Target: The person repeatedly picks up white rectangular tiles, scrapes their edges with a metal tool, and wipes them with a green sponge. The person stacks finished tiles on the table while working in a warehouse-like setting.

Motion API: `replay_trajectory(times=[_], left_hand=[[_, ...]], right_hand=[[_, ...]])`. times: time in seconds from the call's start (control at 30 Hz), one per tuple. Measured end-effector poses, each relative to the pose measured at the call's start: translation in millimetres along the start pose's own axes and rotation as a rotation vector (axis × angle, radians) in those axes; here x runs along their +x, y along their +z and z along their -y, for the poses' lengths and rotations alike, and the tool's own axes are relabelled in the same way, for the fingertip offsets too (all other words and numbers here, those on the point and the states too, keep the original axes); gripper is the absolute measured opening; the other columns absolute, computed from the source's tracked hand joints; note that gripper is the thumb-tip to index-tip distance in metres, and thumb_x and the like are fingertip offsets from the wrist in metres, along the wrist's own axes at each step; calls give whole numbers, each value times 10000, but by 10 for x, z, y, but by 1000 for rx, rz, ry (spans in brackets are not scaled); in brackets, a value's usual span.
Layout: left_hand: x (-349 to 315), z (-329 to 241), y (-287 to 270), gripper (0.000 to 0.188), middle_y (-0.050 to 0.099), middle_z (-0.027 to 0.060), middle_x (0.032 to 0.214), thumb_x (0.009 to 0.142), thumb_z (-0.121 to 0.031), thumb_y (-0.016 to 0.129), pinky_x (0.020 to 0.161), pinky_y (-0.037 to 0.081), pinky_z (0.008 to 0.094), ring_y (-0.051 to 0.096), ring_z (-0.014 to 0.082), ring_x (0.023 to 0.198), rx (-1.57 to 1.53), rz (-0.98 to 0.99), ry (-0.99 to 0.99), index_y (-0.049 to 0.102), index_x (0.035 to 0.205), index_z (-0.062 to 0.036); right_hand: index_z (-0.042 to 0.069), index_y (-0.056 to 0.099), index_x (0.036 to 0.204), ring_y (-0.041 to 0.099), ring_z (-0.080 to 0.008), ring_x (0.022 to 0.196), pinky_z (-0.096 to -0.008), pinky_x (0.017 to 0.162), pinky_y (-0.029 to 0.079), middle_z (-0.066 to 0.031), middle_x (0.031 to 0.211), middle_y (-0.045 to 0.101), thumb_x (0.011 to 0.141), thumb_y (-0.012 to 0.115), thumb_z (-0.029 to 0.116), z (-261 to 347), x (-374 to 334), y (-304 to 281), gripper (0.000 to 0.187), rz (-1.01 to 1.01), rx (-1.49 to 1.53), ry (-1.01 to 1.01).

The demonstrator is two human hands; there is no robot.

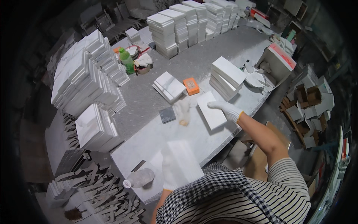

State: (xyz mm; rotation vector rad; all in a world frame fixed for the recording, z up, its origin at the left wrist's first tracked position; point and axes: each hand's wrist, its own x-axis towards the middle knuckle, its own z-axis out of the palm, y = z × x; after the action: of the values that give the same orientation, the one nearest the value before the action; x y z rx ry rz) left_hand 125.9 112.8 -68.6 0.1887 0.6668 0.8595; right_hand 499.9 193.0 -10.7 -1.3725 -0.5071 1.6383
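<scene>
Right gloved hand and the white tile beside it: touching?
Touching. The head view shows the right gloved hand gripping the white tile's edge, one digit lying across its face.

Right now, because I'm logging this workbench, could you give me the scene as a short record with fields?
Left hand: gloved, at the left side of a blurred white tile
Right hand: gloved, gripping another white tile by its right edge
Between hands and far stacks: small tile pile, orange box, dark square
Near left corner: clear bottle, lying down
Far left: green bottle, upright
</scene>
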Motion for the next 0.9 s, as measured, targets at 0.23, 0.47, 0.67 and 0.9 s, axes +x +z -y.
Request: replay_trajectory(times=[0.23,0.47,0.67,0.9], left_hand=[[241,259,675,448,614,95,1345,1099,-338,399,1053,494,360,595,236,1221,-98,-128,40,523,1407,-38],[770,354,963,726,580,142,1440,985,-600,506,1094,467,491,575,326,1273,72,-160,84,477,1505,-94],[1063,339,1721,686,586,146,1433,997,-526,567,1087,488,487,594,334,1264,119,-118,-19,474,1499,-66],[1497,274,2580,489,604,152,1366,1018,-249,606,1021,537,454,616,300,1228,216,-84,-32,480,1441,-40]], right_hand=[[-67,576,1360,670,-203,1117,-311,940,550,-145,1243,684,941,717,370,241,468,-352,622,10,-199,-82],[-43,406,1519,645,-325,1179,-382,1003,506,-251,1339,628,925,679,430,362,431,-404,807,-94,-736,-234],[15,395,1538,573,-415,1263,-407,1066,456,-313,1380,562,929,633,379,400,-24,-481,748,-127,-881,-348],[-31,483,1453,595,-344,1241,-392,1060,448,-257,1354,600,1000,541,272,253,-632,-508,548,-205,-554,-499]])
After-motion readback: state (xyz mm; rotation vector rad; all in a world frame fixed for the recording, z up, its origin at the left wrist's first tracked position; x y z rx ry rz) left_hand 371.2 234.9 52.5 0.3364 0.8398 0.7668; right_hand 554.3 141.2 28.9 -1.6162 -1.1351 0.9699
